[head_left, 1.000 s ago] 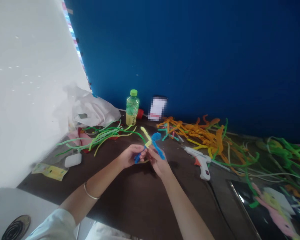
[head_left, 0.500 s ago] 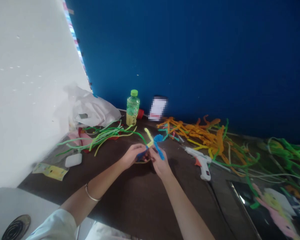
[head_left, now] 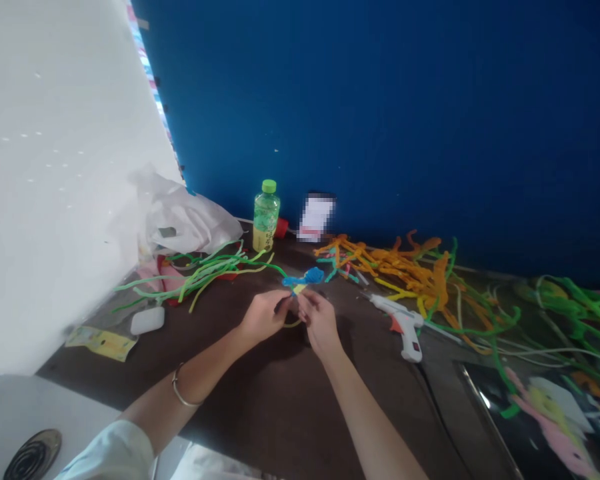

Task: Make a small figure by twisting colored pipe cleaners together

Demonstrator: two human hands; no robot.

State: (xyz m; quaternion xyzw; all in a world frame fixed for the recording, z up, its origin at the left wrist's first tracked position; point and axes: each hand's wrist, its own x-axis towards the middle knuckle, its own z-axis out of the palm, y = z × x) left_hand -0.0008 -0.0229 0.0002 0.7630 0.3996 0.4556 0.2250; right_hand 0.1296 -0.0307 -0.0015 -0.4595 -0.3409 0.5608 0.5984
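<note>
Between my hands, over the middle of the dark table (head_left: 260, 413), is a blue and yellow pipe cleaner figure (head_left: 311, 276). Its blue parts stick up above my fingers, with a bit of yellow below them. My left hand (head_left: 267, 317) pinches its lower left side, fingers closed; a dark blue piece shows at the fingertips. My right hand (head_left: 320, 321) grips the yellow part from the right with thumb and fingers pressed together. My fingers hide the figure's lower end.
Green pipe cleaners (head_left: 215, 270) lie left, near a white case (head_left: 147, 321). A green-capped bottle (head_left: 266, 217) and a phone (head_left: 316, 217) stand at the back. Orange pipe cleaners (head_left: 405, 263) and a glue gun (head_left: 403, 323) with a black cord lie right, beside a black tray (head_left: 485, 400).
The figure has turned in my fingers: the blue strand that hung over my right hand now points left above my left hand. The upright yellow tip no longer shows.
</note>
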